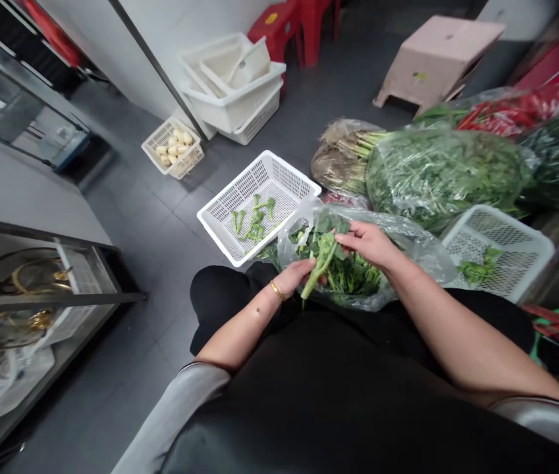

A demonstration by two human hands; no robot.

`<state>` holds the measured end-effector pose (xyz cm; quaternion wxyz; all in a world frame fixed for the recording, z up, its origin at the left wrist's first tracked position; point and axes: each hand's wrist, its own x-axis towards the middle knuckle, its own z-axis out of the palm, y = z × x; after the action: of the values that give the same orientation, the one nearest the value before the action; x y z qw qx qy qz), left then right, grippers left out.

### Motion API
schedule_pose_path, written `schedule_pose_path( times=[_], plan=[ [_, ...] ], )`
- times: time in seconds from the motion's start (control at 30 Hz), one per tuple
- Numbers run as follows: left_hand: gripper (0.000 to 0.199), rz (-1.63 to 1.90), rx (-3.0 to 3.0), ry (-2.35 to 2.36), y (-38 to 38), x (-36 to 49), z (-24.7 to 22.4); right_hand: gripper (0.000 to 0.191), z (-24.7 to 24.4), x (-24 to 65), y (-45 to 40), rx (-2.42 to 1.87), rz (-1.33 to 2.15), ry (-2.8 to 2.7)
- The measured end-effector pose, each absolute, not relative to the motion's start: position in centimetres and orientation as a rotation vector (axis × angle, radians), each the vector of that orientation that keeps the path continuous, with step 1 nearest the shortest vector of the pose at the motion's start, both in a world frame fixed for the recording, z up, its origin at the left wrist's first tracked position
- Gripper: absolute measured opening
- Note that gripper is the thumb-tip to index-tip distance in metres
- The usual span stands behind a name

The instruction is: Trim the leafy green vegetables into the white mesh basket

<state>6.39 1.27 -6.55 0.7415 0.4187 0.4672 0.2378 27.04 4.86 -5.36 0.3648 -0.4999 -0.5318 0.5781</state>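
My left hand (300,276) is closed around the thick stem of a green leafy vegetable (324,253). My right hand (365,242) pinches the leaves at the top of the same piece. Both hands are over an open clear plastic bag (412,240) of similar greens on my lap. Beyond my left hand, a white perforated basket (214,214) on the floor holds several green stems (257,220). To the right, a second white basket (521,247) contains a small heap of leafy pieces (480,266).
Bagged greens (447,171), bundled rooted stalks (343,155) and bagged red peppers (521,112) lie at the right. Farther off are a pink stool (437,56), a red stool (276,29), stacked white bins (232,99) and a small basket (180,168) of pale vegetables. A metal shelf (86,301) stands left.
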Motion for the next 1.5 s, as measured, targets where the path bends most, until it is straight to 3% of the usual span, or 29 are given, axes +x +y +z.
schedule_pose_path(
  times=[0.17,0.27,0.37,0.47,0.63,0.73,0.83,0.9,1.13,1.23,1.33,1.5],
  plan=[
    [0.047,0.830,0.997,1.224,-1.0,5.3,-5.0,0.043,-4.7,20.3,3.4,-1.282,1.626,-1.052],
    [0.045,0.864,0.989,1.281,-1.1,4.8,-5.0,0.038,-4.5,17.8,0.9,-1.498,1.227,-1.391],
    [0.044,0.953,0.745,1.280,-0.5,4.8,-5.1,0.029,-3.6,17.1,-1.9,-1.339,0.778,-1.840],
    [0.041,1.062,0.606,1.299,0.0,4.7,-5.0,0.030,-2.6,17.3,-2.7,-1.154,0.780,-2.044],
    [0.032,1.125,0.900,1.308,-1.4,4.4,-5.0,0.036,-2.4,18.1,1.3,-1.532,0.994,-1.800],
    [0.030,1.087,0.835,1.289,-1.6,4.7,-5.2,0.035,-2.3,17.8,1.6,-1.547,0.740,-1.945],
    [0.035,0.999,0.556,1.231,-0.5,4.5,-4.9,0.030,-2.1,17.1,-0.7,-1.240,0.487,-2.190],
    [0.040,0.968,0.452,1.182,0.3,3.9,-4.4,0.030,-2.1,16.9,-1.9,-1.035,0.555,-2.248],
    [0.049,0.608,0.425,0.730,0.2,2.3,-3.7,0.034,-2.6,17.8,2.3,-1.346,1.320,-1.588],
    [0.050,0.579,0.522,0.904,-0.2,3.1,-4.3,0.033,-2.9,17.4,3.9,-1.428,1.332,-1.619],
    [0.044,0.821,0.585,1.139,-0.6,4.2,-4.7,0.027,-3.2,17.0,3.8,-1.587,1.346,-1.593],
    [0.038,1.010,0.530,1.129,-0.2,4.2,-3.9,0.019,-3.6,17.0,0.3,-1.516,1.192,-1.675]
  ],
)
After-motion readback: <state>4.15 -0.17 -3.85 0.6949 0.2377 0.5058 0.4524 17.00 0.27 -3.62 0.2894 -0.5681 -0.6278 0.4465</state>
